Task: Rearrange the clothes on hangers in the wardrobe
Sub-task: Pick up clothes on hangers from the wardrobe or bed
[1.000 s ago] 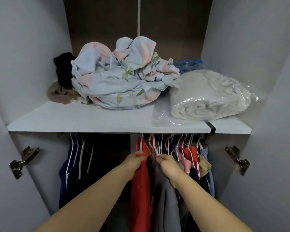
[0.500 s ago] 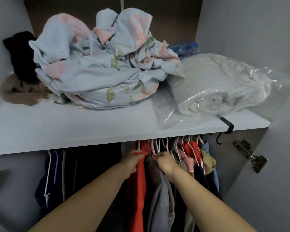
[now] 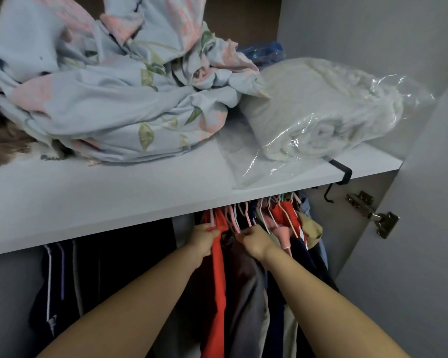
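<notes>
Under the white shelf (image 3: pixel 114 202) hangs a tight row of clothes on pink and white hangers (image 3: pixel 246 213). My left hand (image 3: pixel 204 241) grips the shoulder of a red garment (image 3: pixel 217 280) at its hanger. My right hand (image 3: pixel 256 241) grips the top of the dark brown-grey garment (image 3: pixel 243 293) next to it. More red, navy and beige clothes (image 3: pixel 295 233) are packed to the right. A group of dark garments (image 3: pixel 62 280) hangs apart on the left. The rail is hidden behind the shelf edge.
On the shelf lie a crumpled floral sheet (image 3: pixel 101 94), a bagged white blanket (image 3: pixel 321 115) and a brown cloth (image 3: pixel 0 148). A black hook (image 3: pixel 339 182) hangs off the shelf's right end. A door hinge (image 3: pixel 378 215) sticks out on the right wall.
The camera has come closer and tilted up, so the shelf fills more of the view. Both hands keep their hold on the same two garments near the hangers.
</notes>
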A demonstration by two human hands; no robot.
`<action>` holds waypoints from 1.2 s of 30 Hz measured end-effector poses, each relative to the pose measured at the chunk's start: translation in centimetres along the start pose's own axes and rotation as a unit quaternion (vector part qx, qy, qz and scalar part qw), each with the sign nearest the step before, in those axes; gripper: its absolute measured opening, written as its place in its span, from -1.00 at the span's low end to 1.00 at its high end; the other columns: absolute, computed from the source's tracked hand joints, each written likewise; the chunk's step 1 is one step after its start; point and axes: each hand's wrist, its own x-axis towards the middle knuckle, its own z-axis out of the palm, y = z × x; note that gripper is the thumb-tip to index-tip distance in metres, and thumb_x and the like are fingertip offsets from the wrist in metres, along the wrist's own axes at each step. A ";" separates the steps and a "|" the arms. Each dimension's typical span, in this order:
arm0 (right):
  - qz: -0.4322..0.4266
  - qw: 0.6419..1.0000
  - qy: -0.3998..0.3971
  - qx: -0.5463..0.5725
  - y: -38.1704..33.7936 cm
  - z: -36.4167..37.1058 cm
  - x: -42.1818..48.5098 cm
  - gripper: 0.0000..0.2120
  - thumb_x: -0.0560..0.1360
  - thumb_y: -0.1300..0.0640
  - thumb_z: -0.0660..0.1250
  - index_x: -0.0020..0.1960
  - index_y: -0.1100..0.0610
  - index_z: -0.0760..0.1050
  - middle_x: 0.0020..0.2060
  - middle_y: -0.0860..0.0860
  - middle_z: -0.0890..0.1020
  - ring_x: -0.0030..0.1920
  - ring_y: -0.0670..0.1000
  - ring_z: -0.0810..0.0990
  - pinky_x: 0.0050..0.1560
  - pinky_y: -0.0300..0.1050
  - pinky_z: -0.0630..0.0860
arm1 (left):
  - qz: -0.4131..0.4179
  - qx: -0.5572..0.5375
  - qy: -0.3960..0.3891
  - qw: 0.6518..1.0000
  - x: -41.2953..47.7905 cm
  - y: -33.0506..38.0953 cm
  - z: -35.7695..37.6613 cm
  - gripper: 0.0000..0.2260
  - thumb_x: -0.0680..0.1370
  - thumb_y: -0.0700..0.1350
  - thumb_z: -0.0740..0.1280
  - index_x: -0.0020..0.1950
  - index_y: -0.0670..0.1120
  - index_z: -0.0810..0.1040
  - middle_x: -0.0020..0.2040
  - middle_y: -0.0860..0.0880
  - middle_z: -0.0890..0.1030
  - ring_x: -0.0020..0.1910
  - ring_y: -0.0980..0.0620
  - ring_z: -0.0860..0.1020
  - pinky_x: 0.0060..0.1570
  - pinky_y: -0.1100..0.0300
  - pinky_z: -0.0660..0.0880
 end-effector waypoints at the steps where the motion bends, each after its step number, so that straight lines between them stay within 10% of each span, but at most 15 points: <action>1: 0.002 1.000 0.007 -0.021 -0.1 -0.4 -0.2 -0.77 0.55 0.15 0.26 -0.21 0.23 0.57 -0.32 0.11 0.53 -0.32 -0.04 0.44 -0.37 -0.25 0.33 | -0.001 0.007 -0.005 1.000 0.3 -0.1 0.6 -0.86 0.57 -0.26 0.29 0.08 -0.14 0.60 -0.19 -0.09 0.56 -0.28 0.04 0.50 -0.20 0.18 0.48; 6: 0.017 0.996 0.071 -0.054 0.5 -0.8 -0.2 -0.75 0.56 0.07 0.26 0.06 0.18 0.64 0.04 0.15 0.67 0.10 0.10 0.61 -0.24 -0.27 0.28 | 0.003 0.012 -0.010 1.000 1.8 -0.3 4.1 -0.89 0.61 -0.26 0.23 -0.04 -0.12 0.53 -0.27 -0.10 0.50 -0.34 0.04 0.46 -0.26 0.21 0.45; 17: -0.042 0.993 0.112 0.002 4.6 -0.9 -3.1 -0.78 0.54 0.06 0.31 0.07 0.16 0.62 0.05 0.07 0.63 0.10 0.02 0.57 0.10 -0.26 0.40 | 0.025 -0.045 0.068 0.996 0.6 -3.6 3.8 -0.68 0.53 -0.15 0.38 0.22 -0.12 0.37 0.05 -0.18 0.60 -0.06 -0.15 0.62 -0.46 0.23 0.55; 23: -0.015 0.992 0.125 0.016 7.2 -5.9 -9.3 -0.86 0.55 0.16 0.25 -0.10 0.08 0.58 -0.17 0.06 0.64 -0.13 0.00 0.54 -0.15 -0.23 0.38 | -0.009 0.077 0.113 0.991 -3.6 -5.1 5.6 -0.63 0.45 -0.04 0.42 0.07 -0.15 0.33 0.04 -0.20 0.54 0.05 -0.16 0.57 0.15 -0.09 0.53; 26: -0.006 0.990 0.137 0.012 9.0 -8.3 -13.8 -0.81 0.54 0.17 0.24 -0.23 0.03 0.51 -0.20 0.03 0.63 -0.10 0.03 0.57 -0.06 -0.21 0.43 | 0.003 0.146 0.063 0.987 -9.4 -4.8 8.6 -0.83 0.46 -0.14 0.36 -0.28 -0.11 0.42 -0.28 -0.17 0.51 -0.08 -0.23 0.62 -0.14 0.02 0.49; 36: 0.023 0.978 0.204 -0.023 15.5 -16.8 -32.1 -0.80 0.56 0.12 0.24 -0.14 0.17 0.57 -0.17 0.18 0.67 -0.07 0.16 0.61 -0.01 -0.11 0.48 | 0.111 0.376 -0.226 0.892 -28.0 -8.4 21.9 -0.88 0.61 -0.08 0.23 -0.10 -0.06 0.39 -0.14 -0.04 0.54 -0.30 0.09 0.53 -0.45 0.25 0.44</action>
